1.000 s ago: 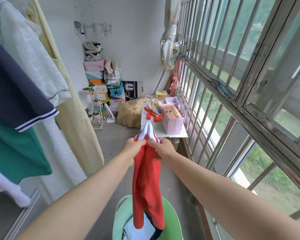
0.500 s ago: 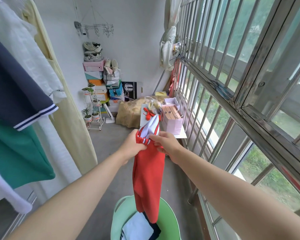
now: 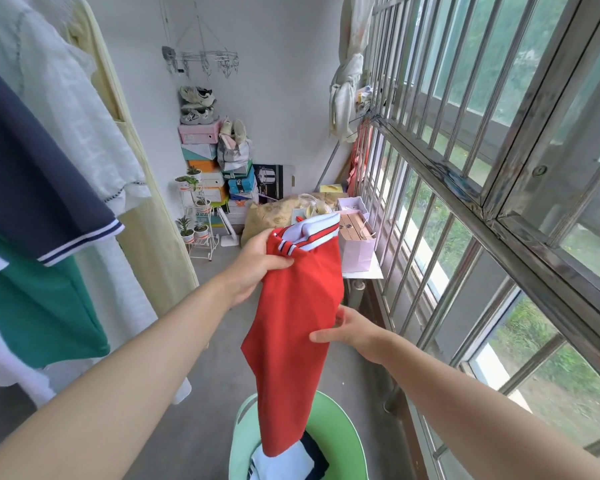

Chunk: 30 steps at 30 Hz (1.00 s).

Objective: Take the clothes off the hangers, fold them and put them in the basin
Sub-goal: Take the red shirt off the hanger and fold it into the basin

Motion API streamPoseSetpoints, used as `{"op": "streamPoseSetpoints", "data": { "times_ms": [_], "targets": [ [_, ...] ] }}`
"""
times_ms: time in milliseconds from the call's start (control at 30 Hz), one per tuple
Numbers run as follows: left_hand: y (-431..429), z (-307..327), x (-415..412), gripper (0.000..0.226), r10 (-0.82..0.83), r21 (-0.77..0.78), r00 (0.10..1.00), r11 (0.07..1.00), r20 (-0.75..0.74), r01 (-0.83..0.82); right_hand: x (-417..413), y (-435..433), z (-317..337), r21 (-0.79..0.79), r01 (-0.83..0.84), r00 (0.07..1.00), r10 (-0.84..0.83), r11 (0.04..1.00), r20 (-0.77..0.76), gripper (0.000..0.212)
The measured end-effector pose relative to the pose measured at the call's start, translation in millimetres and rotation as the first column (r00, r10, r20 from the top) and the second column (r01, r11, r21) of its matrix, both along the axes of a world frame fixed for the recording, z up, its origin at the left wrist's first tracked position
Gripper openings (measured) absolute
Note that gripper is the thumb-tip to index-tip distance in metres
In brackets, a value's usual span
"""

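I hold the red shirt [image 3: 295, 323] hanging straight above the green basin [image 3: 347, 441]. Its lower end reaches down inside the basin's rim, over the folded white and navy clothes [image 3: 281, 462] lying there; I cannot tell if they touch. My left grip [image 3: 257, 261] is closed on the striped collar end, high above the basin. My right grip [image 3: 350, 329] pinches the shirt's edge halfway down, thumb in front. Up and left of the basin hangs a green shirt [image 3: 42, 299] with a navy sleeve.
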<state>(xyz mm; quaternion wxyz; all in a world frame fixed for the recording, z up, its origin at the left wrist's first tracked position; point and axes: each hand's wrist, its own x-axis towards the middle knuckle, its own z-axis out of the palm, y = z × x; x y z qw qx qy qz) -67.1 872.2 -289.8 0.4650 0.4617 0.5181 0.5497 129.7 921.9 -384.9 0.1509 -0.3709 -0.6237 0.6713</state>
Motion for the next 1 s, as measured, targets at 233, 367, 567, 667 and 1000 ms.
{"op": "streamPoseSetpoints", "data": {
  "times_ms": [233, 367, 567, 667, 1000],
  "targets": [
    [0, 24, -6, 0.040, 0.073, 0.056, 0.977, 0.995, 0.201, -0.086, -10, -10, 15, -0.271, 0.060, 0.991, -0.091, 0.961, -0.103, 0.026],
    [2, 3, -27, 0.053, 0.102, -0.131, 0.911, 0.990, 0.399, -0.053, -18, -6, 33, -0.328, 0.123, 0.973, -0.178, 0.937, -0.146, 0.022],
    [-25, -78, -9, 0.056, 0.041, -0.464, 0.912, 0.869, 0.409, 0.169, -20, 5, 21, -0.268, 0.324, 0.943, -0.332, 0.907, 0.015, 0.033],
    [-26, -77, -3, 0.046, 0.023, -0.452, 0.960, 0.885, 0.279, 0.111, -17, 11, 5, -0.169, 0.458, 0.883, -0.423, 0.873, 0.205, 0.058],
    [-19, -75, -3, 0.046, 0.021, -0.287, 0.960, 0.952, -0.278, -0.105, -18, 11, 8, 0.445, 0.313, 0.814, -0.478, 0.839, 0.329, 0.044]
  ]
}}
